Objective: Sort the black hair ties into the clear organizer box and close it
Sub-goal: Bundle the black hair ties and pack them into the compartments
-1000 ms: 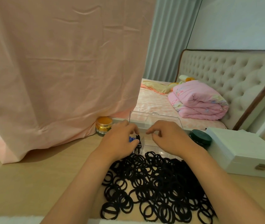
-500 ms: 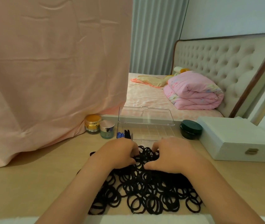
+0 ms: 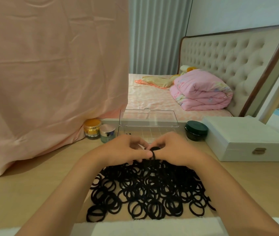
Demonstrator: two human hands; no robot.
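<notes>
A big pile of black hair ties (image 3: 145, 189) lies spread on the wooden table in front of me. Behind it stands the clear organizer box (image 3: 162, 132), its lid (image 3: 149, 118) raised upright at the back. A few dark ties show in its far left compartment. My left hand (image 3: 126, 149) and my right hand (image 3: 172, 147) meet just above the far edge of the pile. Together they pinch a small bunch of black hair ties (image 3: 154, 153), which hangs down between my thumbs. My hands hide the front of the box.
A gold-lidded jar (image 3: 92, 128) and a silver-lidded jar (image 3: 107, 133) stand left of the box. A dark green jar (image 3: 196, 130) and a white case (image 3: 247, 138) stand to its right. A pink cloth (image 3: 50, 74) hangs at the left; a bed lies behind.
My hands left the box, dropped onto the pile and now lift a small bunch of ties off its far edge. The camera view shifted, showing the box lid more fully.
</notes>
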